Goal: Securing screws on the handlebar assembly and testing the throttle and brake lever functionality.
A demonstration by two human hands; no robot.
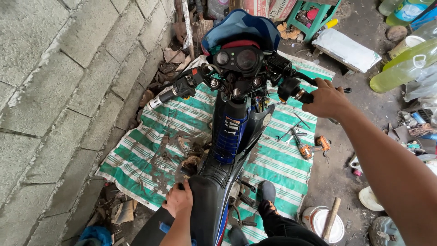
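Head view, looking down. A grey block wall (pixel 59 91) fills the left of the frame; a green-and-white striped tarpaulin (pixel 145 150) lies on the floor at centre. On it stands a blue and black motorcycle (pixel 230 136), its long axis running from the lower centre of the frame up to the instrument cluster (pixel 236 59) at upper centre, so the machine points away from the viewer. The right hand (pixel 327 98), at centre right, is curled shut around the right handlebar end (pixel 302 96), arm reaching in from the lower right. The left hand (pixel 178 200), at lower centre, rests on the left flank of the black seat (pixel 207 200); whether its fingers are spread or pressed together cannot be told. The left handlebar end (pixel 166 96) is free, well above the left hand. A cordless drill (pixel 304 149) and loose tools lie on the tarpaulin right of the frame; a white bucket lid (pixel 330 228) sits lower right.
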